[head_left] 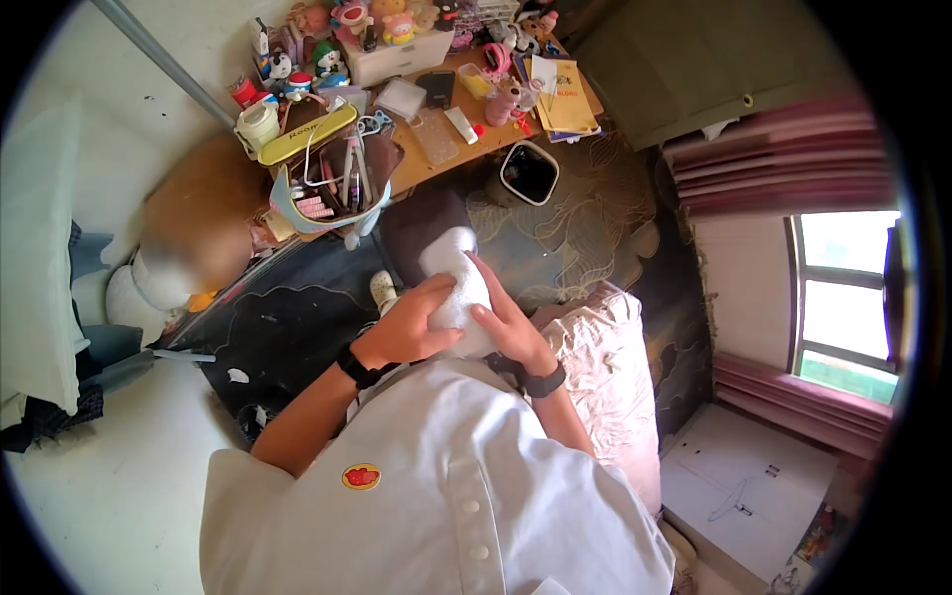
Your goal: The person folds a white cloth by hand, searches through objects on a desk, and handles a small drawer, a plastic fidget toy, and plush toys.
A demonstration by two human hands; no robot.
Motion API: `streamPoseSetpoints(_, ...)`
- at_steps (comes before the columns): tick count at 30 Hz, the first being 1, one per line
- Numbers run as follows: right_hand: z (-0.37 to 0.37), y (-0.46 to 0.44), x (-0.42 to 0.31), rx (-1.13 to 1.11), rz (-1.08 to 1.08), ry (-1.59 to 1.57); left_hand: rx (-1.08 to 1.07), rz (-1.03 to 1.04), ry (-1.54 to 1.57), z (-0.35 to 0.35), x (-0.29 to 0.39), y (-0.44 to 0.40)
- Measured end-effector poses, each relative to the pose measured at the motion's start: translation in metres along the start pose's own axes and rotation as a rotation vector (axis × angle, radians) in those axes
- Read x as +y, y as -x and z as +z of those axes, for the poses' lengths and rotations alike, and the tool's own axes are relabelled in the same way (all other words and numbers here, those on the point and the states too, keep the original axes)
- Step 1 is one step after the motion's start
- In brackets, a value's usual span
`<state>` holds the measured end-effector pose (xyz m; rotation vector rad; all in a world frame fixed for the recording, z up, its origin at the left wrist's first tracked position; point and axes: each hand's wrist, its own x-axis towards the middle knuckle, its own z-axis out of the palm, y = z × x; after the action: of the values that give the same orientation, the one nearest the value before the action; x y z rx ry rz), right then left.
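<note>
A white, finely textured bundle [462,297] is held in front of my shirt, with its upper end tilted slightly left. It looks like bubble wrap or soft foam, and whatever is inside cannot be made out. My left hand [416,319] grips it from the left side, fingers bent against it. From the right, my right hand [508,315] closes round it, with the thumb on the near face. Both wrists wear dark bands. Beyond the bundle is a dark brown stool seat [421,233].
A cluttered wooden desk [436,169] carries plush toys, a light-blue basket [332,220], a yellow case [309,135] and papers. A lined waste bin [529,174] stands by it. A pink satin-covered piece [605,382] is at my right; a clothes hanger [732,504] lies lower right.
</note>
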<state>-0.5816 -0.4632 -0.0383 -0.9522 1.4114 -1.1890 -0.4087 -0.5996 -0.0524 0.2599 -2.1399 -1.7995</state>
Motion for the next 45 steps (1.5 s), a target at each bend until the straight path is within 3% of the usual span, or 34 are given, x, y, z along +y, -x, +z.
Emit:
streamPoseSetpoints(5, 0.002, -0.033, -0.016, -0.014, 0.061, 0.097, -0.028, 0.016, 0.020, -0.043, -0.013, -0.024)
streamPoseSetpoints(9, 0.014, -0.050, -0.017, 0.090, 0.134, 0.148, -0.024, 0.084, -0.333, -0.067, -0.016, -0.028)
streamPoseSetpoints(12, 0.014, -0.066, -0.030, 0.081, 0.190, 0.137, 0.114, 0.090, -0.239, -0.075, -0.026, -0.030)
streamPoseSetpoints(15, 0.009, -0.078, -0.043, 0.011, 0.218, 0.130, 0.225, 0.068, 0.086, -0.084, -0.031, -0.033)
streamPoseSetpoints(18, 0.000, -0.091, -0.048, -0.031, 0.165, 0.209, -0.002, -0.076, 0.325, -0.092, -0.042, -0.030)
streamPoseSetpoints(21, -0.005, -0.104, -0.047, 0.070, 0.124, 0.256, 0.031, -0.258, 0.227, -0.098, -0.043, -0.039)
streamPoseSetpoints(22, -0.009, -0.107, -0.039, 0.097, 0.129, 0.189, 0.102, -0.208, -0.019, -0.099, -0.046, -0.041)
streamPoseSetpoints(25, -0.021, -0.119, -0.030, 0.118, 0.062, 0.103, 0.291, -0.348, -0.016, -0.096, -0.043, -0.051)
streamPoseSetpoints(26, -0.021, -0.123, -0.030, 0.141, 0.012, 0.151, 0.394, -0.259, -0.029, -0.093, -0.047, -0.054)
streamPoseSetpoints(29, -0.026, -0.130, -0.006, 0.141, -0.053, 0.074, 0.601, -0.323, 0.144, -0.081, -0.048, -0.069)
streamPoseSetpoints(33, -0.045, -0.137, 0.000, -0.148, 0.155, -0.196, 0.707, -0.297, -0.006, -0.054, -0.027, -0.100)
streamPoseSetpoints(38, -0.094, -0.151, -0.010, -0.050, -0.043, -0.131, 0.556, -0.321, 0.171, -0.032, -0.023, -0.120)
streamPoseSetpoints(42, -0.146, -0.148, -0.015, -0.180, 0.110, -0.127, 0.430, -0.314, 0.207, -0.009, -0.022, -0.135)
streamPoseSetpoints(45, -0.162, -0.138, -0.019, -0.241, 0.153, -0.139, 0.448, -0.475, 0.217, 0.009, -0.028, -0.135)
